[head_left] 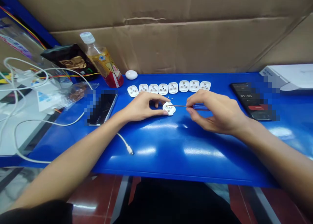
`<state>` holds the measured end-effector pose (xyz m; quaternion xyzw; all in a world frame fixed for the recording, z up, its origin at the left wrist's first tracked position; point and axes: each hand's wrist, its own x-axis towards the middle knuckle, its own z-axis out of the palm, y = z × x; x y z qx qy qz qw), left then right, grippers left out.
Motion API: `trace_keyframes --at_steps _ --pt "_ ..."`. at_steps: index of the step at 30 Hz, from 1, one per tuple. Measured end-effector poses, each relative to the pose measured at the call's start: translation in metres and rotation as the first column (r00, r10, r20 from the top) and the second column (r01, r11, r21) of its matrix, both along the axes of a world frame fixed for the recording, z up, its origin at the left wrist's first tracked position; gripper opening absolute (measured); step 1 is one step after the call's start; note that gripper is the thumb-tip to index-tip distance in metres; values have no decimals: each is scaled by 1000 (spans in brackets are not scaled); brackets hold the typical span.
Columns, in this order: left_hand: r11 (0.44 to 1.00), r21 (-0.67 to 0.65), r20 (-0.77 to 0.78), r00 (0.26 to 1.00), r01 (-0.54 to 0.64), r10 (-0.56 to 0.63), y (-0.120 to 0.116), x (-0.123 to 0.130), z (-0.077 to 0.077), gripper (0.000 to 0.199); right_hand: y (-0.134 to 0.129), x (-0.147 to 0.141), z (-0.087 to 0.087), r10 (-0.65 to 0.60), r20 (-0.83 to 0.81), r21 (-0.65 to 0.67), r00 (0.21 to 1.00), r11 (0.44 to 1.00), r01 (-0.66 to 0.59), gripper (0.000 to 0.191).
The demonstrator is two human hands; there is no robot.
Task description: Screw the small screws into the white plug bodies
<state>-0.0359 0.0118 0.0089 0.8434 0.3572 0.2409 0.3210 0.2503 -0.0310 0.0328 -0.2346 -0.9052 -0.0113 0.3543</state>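
Note:
My left hand point(144, 106) pinches a small round white plastic part point(169, 110) by its edge, thumb and fingers on its left side. Metal pieces show on the part's upper face. In my right hand point(215, 113) is a thin pair of tweezers point(179, 106), held between thumb and fingers. Its tip reaches to the left and meets the face of the white part, or lies just over it; what is at the tip is too small to tell. A few tiny metal bits point(172, 98) lie behind the part. Farther back, several white square covers with metal pieces point(173, 87) stand in a row.
A drink bottle point(105, 64) and a white egg-shaped object point(131, 74) stand at the back. Phones lie left point(104, 108) and right point(253, 100). A white cable point(126, 144) crosses the blue table point(166, 152). A white box point(290, 75) is far right; cardboard point(171, 44) stands behind.

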Motion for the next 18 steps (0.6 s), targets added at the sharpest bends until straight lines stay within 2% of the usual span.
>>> trace_keyframes --at_steps 18 --pt "1000 -5 14 1000 -15 15 0 2 -1 45 -2 0 -2 45 23 -51 999 998 -44 17"
